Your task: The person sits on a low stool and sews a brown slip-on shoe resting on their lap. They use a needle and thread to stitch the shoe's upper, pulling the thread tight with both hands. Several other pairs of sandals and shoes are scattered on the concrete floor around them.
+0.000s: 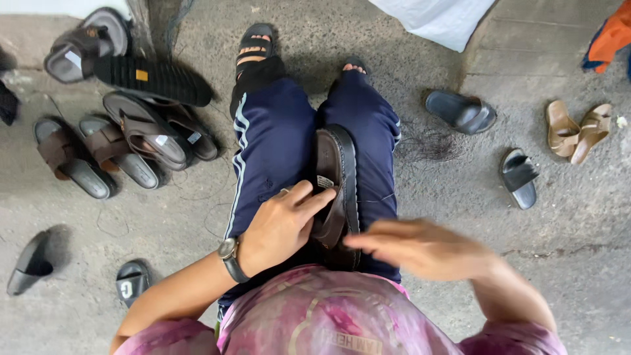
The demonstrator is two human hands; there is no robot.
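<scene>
A brown sandal [336, 164] with a black sole lies lengthwise on my lap, between my thighs in dark blue track trousers. My left hand [279, 227], with a watch on the wrist, presses on the sandal's strap and insole with fingers curled over it. My right hand [420, 246] hovers blurred just right of the sandal's heel end, fingers stretched out and flat, holding nothing that I can see.
A heap of brown and black sandals [131, 125] lies on the concrete at my left. Two black slides [460, 110] and a tan pair [578, 130] rest at the right. Two more black slides [29, 263] sit near left. A white sack [440, 20] lies ahead.
</scene>
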